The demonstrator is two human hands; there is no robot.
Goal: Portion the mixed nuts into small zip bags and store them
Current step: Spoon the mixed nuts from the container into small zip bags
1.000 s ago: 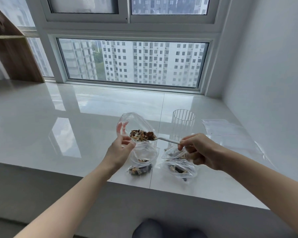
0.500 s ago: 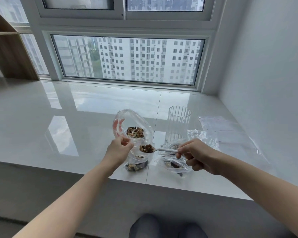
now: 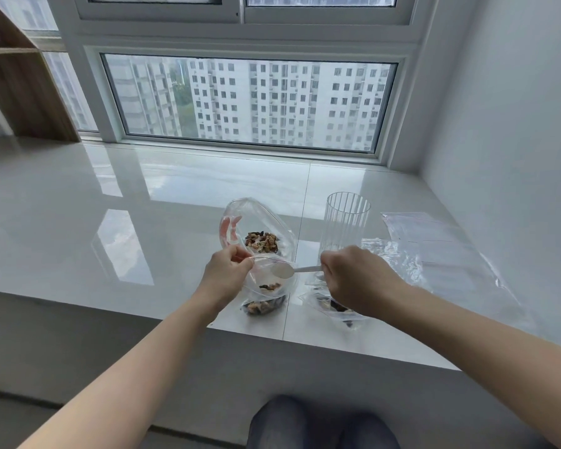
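Left hand (image 3: 228, 273): rim of a small zip bag (image 3: 268, 286) is pinched and held open above the white sill (image 3: 78, 241).
Right hand (image 3: 353, 280): fingers are curled round the handle of a white spoon (image 3: 289, 271); its empty bowl sits at the bag mouth.
Mixed nuts (image 3: 261, 242): 1 heap is seen in the large clear bag (image 3: 256, 222) behind; a few lie in the held bag.
Filled bags: 1 (image 3: 264, 307) lies beneath the held bag, 1 (image 3: 336, 307) under the right hand.
Ribbed glass (image 3: 345, 222): upright, just behind the right hand.
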